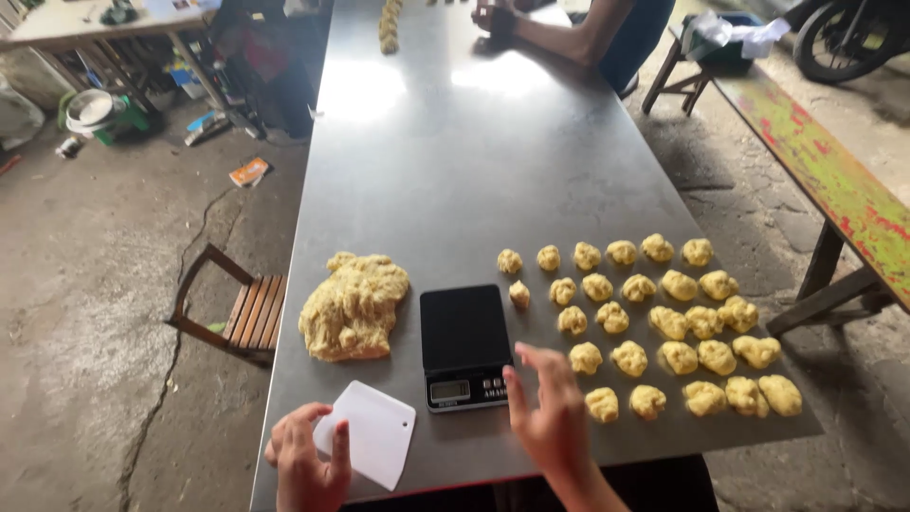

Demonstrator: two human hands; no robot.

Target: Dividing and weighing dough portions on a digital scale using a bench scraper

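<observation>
Resting on the near edge of a long grey metal desk [455,171], the left hand [305,462] has its fingers [339,453] curled onto a white plastic dough scraper [368,432], thumb and forefinger pinching the scraper's lower left edge. The right hand [550,417] hovers open just right of a small black digital scale [464,346], fingers spread and holding nothing; the scale's weighing plate is bare.

Items on the desk:
- Large lump of yellow dough [354,305], left of the scale and beyond the scraper.
- Small dough portions [664,318], ragged yellow balls laid in loose rows to the right of the scale, filling the near right part of the desk; one portion [518,294] sits just beside the scale's far right corner.
- Further row of dough pieces [389,24] at the far end.

Surroundings:
- Another person's forearm and hand [517,27] resting at the far end of the desk.
- Wooden chair [237,313] on the concrete floor to the left.
- Painted green-and-red bench [834,180] to the right.
- White bowl [90,106] on a green stand at far left; its contents cannot be told.
</observation>
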